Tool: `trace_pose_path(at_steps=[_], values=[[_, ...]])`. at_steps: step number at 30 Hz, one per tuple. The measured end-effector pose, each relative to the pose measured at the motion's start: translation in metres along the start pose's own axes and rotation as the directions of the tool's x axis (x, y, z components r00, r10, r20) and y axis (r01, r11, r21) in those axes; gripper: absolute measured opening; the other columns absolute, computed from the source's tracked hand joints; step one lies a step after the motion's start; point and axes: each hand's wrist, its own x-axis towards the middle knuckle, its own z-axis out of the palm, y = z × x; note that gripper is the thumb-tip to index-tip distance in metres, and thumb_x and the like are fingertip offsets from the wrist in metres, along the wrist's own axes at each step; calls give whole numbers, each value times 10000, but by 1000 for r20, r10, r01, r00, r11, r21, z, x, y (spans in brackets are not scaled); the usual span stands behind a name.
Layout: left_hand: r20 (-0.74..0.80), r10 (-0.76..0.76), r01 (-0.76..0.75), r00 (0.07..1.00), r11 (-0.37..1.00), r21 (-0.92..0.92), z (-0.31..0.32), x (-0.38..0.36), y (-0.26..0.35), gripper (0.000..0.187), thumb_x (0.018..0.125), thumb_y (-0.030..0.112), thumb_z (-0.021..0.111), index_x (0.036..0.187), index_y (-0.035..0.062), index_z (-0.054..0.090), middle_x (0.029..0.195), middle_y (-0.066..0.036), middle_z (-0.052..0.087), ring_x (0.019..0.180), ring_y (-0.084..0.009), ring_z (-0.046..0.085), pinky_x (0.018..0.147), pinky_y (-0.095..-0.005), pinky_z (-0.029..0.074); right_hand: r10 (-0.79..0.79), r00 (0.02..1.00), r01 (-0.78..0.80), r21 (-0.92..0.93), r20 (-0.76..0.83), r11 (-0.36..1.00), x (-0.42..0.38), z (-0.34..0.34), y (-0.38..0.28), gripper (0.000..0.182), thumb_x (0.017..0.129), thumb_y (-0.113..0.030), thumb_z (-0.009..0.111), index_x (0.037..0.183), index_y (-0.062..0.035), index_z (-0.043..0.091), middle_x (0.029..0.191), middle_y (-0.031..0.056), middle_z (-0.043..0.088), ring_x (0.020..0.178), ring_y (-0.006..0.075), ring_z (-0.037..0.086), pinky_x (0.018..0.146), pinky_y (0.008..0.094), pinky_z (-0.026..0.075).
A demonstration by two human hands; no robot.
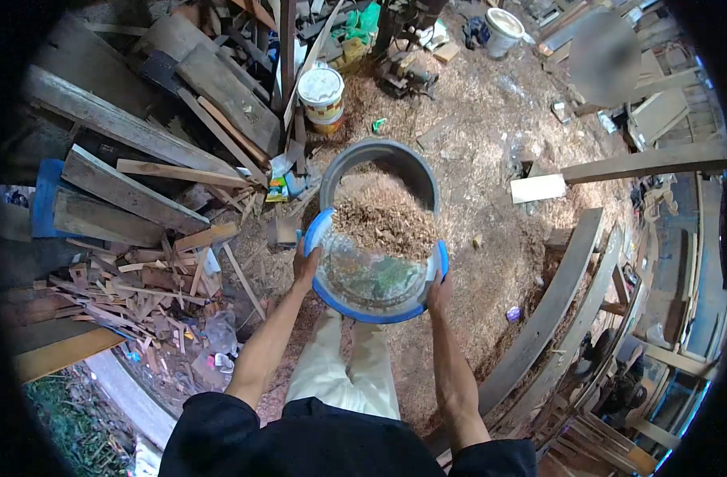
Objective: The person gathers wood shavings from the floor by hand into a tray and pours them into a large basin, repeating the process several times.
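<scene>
A round blue-rimmed basin (371,286) is held between both my hands, tilted away from me. My left hand (306,264) grips its left rim, and my right hand (438,290) grips its right rim. Brown wood shavings (383,224) lie over the basin's far half, at the mouth of a larger dark grey tub (329,187). That tub stands on the ground just beyond the basin, and the basin overlaps its near side. Pale shavings show inside the tub; its near part is hidden.
A white lidded bucket (321,87) stands beyond the tub to the left, another white bucket (504,32) at the far right. Planks (141,191) and wood scraps pile up on the left. Long curved boards (538,326) lie at the right. Shavings cover the ground.
</scene>
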Motion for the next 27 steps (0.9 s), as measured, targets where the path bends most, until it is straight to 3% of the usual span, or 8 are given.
trace_pose_path(at_steps=[2,7,9,13,19,21,24,27], values=[[-3,-30,29,1000,998,-54,10,7,19,859,842,349,672,1522,25,259,1419,-201,473,1274,-324,487,1032,-414,404,63,993,-56,-70,103,996,23,0,-19,362,987,-274,488,1182,21,563,1007,266,628,928,410,612,845,449,463],[-10,-90,90,996,996,-26,14,32,12,931,818,387,684,1537,19,220,1449,-219,431,1288,-328,471,1039,-426,395,78,986,-60,-123,145,991,35,5,-38,359,1000,-295,461,1156,12,566,987,282,637,961,456,609,830,481,459],[-24,-170,170,985,985,-3,20,24,39,955,807,412,683,1538,12,215,1477,-227,396,1314,-356,446,1055,-439,386,225,949,-193,-158,220,968,54,10,-42,425,1011,-335,435,1205,19,569,1058,297,637,1006,459,609,871,479,461],[-88,-200,203,976,979,26,29,63,20,958,795,412,685,1535,9,229,1486,-238,386,1317,-369,444,1048,-436,392,104,965,-59,-189,241,980,75,15,-51,525,1025,-385,403,1269,50,569,1107,298,650,1034,422,634,875,452,477],[-6,-244,242,970,964,-110,40,82,15,966,773,415,688,1513,-33,258,1462,-265,414,1276,-360,486,1006,-406,420,205,953,-187,-101,223,977,102,27,-24,539,1020,-425,418,1162,43,645,1004,274,685,971,396,662,838,436,493],[-174,-230,247,957,966,80,49,55,64,967,759,433,697,1487,-60,295,1381,-263,496,1205,-360,540,980,-410,437,213,952,-192,-115,218,975,100,24,-24,545,1016,-434,423,1163,41,647,1011,277,683,972,396,661,838,437,493],[-181,-202,223,962,969,107,54,64,36,899,756,432,707,1434,-63,385,1249,-234,585,1081,-327,599,906,-403,473,204,954,-185,-107,218,977,92,21,-16,554,1009,-447,433,1163,40,650,1024,282,680,980,395,660,844,441,492],[-127,-313,306,941,949,-71,47,78,-7,800,762,421,709,1354,-63,476,1153,-210,617,990,-287,617,840,-385,491,267,930,-241,-130,251,962,89,8,-36,564,1007,-457,433,1170,38,649,1043,287,674,1003,394,655,858,447,489]])
